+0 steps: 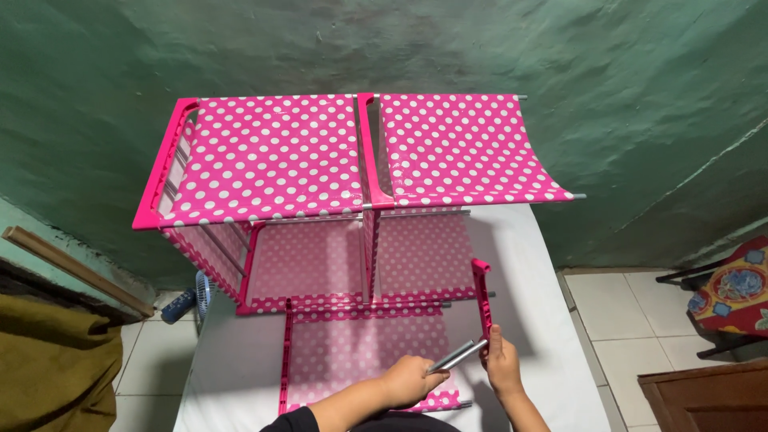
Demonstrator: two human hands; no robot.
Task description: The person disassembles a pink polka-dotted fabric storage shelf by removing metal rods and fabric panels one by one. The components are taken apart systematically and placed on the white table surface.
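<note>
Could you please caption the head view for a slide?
Two hands fit a metal tube to a pink polka-dot shelf rack.

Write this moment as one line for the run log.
left hand: holds metal rod | right hand: grips pink connector bar | rack: part-built on white table

Looked like a room in a modest home, not a workshop. Rough green-painted plaster wall [608, 72] at the far side, patchy and stained. White floor tiles [620, 320] on the right, near a dark wooden door corner [708, 400] and a chair with a colourful patterned cushion [740, 292]. Small fan [202, 294] on the floor at left, beside a mustard-brown cloth [48, 368]. Pink polka-dot fabric shelf rack [320, 160] stood on a white-covered table [528, 320].
</note>
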